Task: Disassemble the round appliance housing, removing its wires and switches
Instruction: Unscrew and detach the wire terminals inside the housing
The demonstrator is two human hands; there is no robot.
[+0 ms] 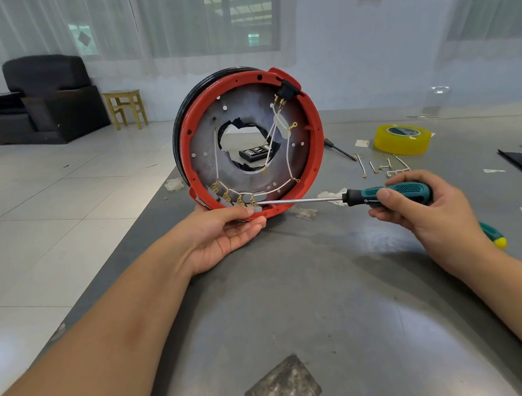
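A round red housing (316, 150) with a grey metal plate and a torn centre hole stands on edge on the grey table (307, 302). White wires (287, 152) with brass terminals cross its inside. A row of brass-tabbed switches (232, 196) lines its bottom rim, and a black switch (286, 91) sits at the top right. My left hand (225, 234) grips the bottom rim from below, thumb over the edge. My right hand (424, 205) holds a green-handled screwdriver (392, 194) level, its tip at the rightmost bottom switch.
Loose removed wires (384, 166) lie right of the housing beside a yellow tape roll (402, 139). A thin black tool (340, 150) lies behind, and a second green and yellow handle (494, 234) pokes out behind my right wrist. The table's left edge runs diagonally above a tiled floor.
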